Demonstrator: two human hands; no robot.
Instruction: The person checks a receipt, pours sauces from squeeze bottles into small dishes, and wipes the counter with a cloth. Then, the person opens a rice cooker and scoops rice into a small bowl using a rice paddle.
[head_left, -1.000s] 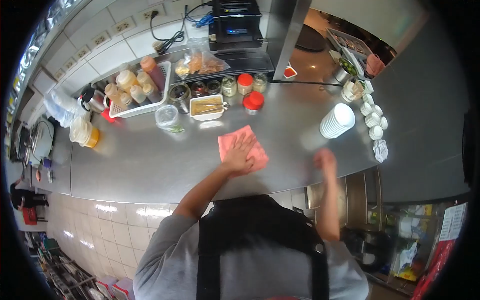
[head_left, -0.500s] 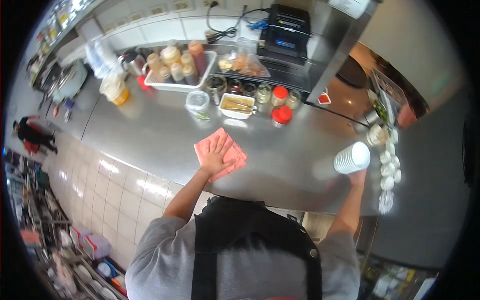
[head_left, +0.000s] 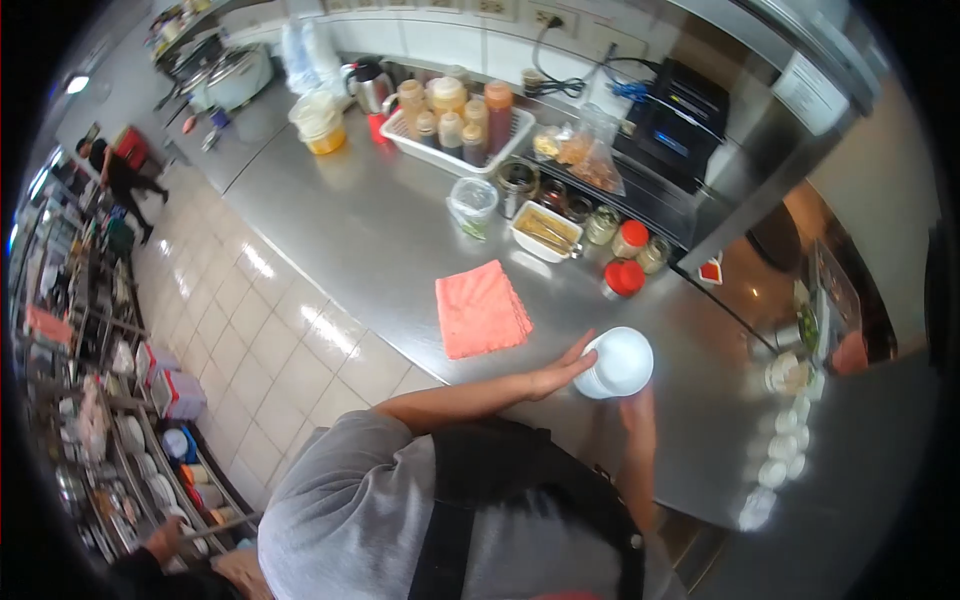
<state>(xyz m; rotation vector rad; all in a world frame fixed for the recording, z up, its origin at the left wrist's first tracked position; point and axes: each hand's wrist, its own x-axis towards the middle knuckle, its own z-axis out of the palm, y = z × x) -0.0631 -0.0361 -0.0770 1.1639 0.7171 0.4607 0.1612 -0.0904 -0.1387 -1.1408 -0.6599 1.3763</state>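
A stack of white bowls [head_left: 617, 362] is held up over the steel counter, its open mouth tilted toward me. My right hand [head_left: 637, 405] grips it from below, and the stack hides part of those fingers. Against the stack's left side rests my left hand [head_left: 562, 373], closed around the edge with some fingertips out of sight behind it. A folded pink cloth [head_left: 482, 312] lies flat on the counter to the left of my hands.
Toward the back stand a white basket [head_left: 450, 160] of sauce bottles, a white tray [head_left: 547, 232] with utensils, and red-lidded jars [head_left: 624, 277]. Small white cups [head_left: 780, 445] line the right side. A person [head_left: 120, 180] is on the tiled floor; another person's hand [head_left: 165, 540] shows lower left.
My left hand has left the pink cloth and moved right onto the stack of bowls. The right hand has brought the stack inward to the left. My view has turned.
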